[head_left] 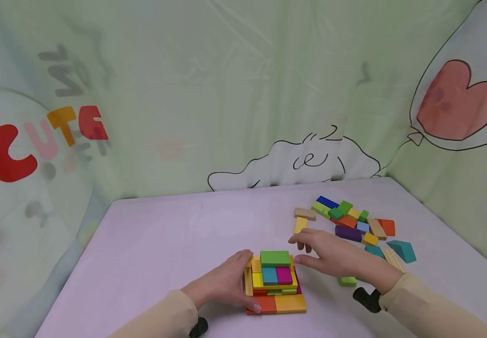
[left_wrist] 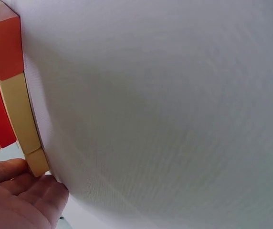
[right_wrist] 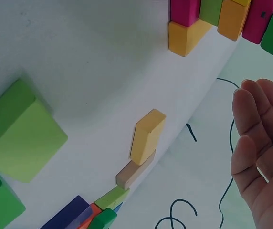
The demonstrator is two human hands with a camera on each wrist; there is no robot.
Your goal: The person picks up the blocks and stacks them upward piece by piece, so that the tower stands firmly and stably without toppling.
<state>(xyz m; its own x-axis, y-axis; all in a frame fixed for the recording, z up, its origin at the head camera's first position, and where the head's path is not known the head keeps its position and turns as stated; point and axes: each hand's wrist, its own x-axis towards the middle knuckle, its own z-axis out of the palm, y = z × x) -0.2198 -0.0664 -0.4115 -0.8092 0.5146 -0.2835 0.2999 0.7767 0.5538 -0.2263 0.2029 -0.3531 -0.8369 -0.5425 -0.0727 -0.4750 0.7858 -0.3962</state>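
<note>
A low stack of coloured wooden blocks stands near the table's front edge, topped by a green block. My left hand rests against the stack's left side, fingers fairly straight and thumb touching the orange base block. In the left wrist view the left hand touches a tan block at the stack's edge. My right hand hovers open just right of the stack, fingertips close to the green block and holding nothing. In the right wrist view the right hand has straight fingers.
Several loose blocks lie in a pile at the back right of the pale purple table. A yellow block and a light green block lie near my right hand. Printed cloth walls stand behind and beside the table.
</note>
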